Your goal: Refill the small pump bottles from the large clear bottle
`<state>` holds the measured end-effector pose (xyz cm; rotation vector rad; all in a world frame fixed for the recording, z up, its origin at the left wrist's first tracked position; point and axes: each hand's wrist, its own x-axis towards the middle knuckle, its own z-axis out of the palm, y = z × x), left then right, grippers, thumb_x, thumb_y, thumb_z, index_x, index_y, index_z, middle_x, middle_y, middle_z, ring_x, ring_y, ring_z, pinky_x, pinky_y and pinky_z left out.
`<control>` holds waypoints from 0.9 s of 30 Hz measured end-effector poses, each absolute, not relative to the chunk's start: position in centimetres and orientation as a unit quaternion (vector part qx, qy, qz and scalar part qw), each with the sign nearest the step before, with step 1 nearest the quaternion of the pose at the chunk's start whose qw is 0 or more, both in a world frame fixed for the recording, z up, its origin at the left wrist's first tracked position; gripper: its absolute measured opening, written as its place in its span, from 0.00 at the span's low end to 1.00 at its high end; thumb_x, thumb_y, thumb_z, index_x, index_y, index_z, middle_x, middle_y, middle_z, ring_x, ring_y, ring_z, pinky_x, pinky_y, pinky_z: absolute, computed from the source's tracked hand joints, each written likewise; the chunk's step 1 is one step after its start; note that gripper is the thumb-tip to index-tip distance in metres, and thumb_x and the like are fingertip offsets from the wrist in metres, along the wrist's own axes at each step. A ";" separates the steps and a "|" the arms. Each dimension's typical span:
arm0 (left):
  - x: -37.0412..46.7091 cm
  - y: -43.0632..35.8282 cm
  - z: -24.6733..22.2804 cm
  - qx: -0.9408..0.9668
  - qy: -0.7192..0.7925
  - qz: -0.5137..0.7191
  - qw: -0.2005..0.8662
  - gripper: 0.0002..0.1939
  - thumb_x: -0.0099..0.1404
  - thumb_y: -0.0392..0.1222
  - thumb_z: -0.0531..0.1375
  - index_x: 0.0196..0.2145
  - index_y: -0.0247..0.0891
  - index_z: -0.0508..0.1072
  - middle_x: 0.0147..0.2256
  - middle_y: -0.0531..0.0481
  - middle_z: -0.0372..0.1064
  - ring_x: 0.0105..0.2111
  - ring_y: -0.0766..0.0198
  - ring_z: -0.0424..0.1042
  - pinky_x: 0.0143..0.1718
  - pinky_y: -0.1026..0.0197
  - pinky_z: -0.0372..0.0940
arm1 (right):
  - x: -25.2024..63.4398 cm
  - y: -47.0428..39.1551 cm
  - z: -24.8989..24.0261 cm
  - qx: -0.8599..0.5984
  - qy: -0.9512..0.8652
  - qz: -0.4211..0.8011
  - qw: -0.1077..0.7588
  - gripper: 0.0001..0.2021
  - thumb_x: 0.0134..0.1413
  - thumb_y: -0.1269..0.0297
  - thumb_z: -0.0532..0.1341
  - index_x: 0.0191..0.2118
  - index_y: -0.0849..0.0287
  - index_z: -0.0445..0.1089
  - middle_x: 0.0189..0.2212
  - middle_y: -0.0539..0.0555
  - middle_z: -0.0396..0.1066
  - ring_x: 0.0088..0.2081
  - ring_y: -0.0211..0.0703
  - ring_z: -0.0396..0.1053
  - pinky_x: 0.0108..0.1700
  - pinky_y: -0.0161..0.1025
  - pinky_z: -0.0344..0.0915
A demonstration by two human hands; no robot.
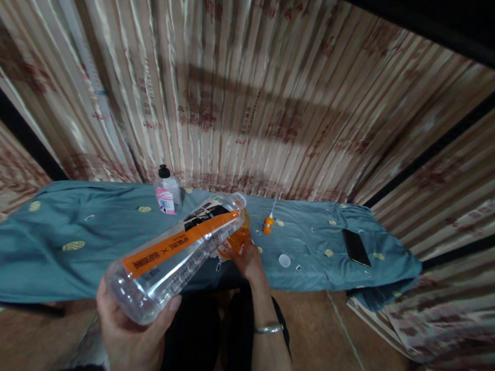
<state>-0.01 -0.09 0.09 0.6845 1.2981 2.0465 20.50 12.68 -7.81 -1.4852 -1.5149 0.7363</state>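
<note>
A large clear plastic bottle point(175, 248) with an orange and black label is tilted, its open neck up and to the right. My left hand point(133, 327) is closed around the bottle's base. The neck lies over an orange bottle point(239, 238), which my right hand point(248, 259) grips low over the cloth. The large bottle partly hides the orange one, so I cannot tell whether their mouths touch. Just to the right lies an orange pump top point(268, 225) with a clear tube. A white round cap point(284, 260) rests nearer the front edge.
The narrow table is covered by a teal cloth point(307, 240). A clear pump bottle point(166, 191) with a pink label and black top stands at the back left. A black phone point(356, 248) lies at the right. Striped curtains point(244, 112) hang behind, between dark frame bars.
</note>
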 end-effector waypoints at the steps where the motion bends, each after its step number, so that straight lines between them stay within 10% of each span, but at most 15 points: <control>1: 0.0 -0.1 0.1 0.257 0.495 0.772 0.306 0.54 0.37 0.35 0.83 0.63 0.47 0.74 0.55 0.48 0.77 0.51 0.61 0.77 0.50 0.68 0.74 | 20.5 12.7 -7.8 -0.595 -0.608 0.298 0.434 0.35 0.55 0.68 0.72 0.67 0.55 0.64 0.56 0.60 0.82 0.59 0.58 0.81 0.62 0.56 0.78; 15: 0.1 -0.1 -0.1 0.279 0.489 0.771 0.298 0.55 0.38 0.39 0.84 0.64 0.47 0.72 0.56 0.48 0.76 0.53 0.57 0.76 0.54 0.64 0.72 | 20.7 12.5 -6.5 -0.648 -0.592 0.289 0.383 0.49 0.52 0.64 0.75 0.76 0.56 0.53 0.58 0.62 0.81 0.58 0.63 0.81 0.60 0.60 0.78; 27: 0.5 -0.2 0.0 0.274 0.507 0.764 0.292 0.52 0.42 0.40 0.83 0.65 0.48 0.72 0.56 0.49 0.77 0.55 0.54 0.77 0.57 0.59 0.73 | 20.4 12.6 -6.8 -0.638 -0.605 0.275 0.389 0.28 0.56 0.66 0.72 0.61 0.55 0.68 0.51 0.58 0.84 0.54 0.60 0.83 0.56 0.55 0.81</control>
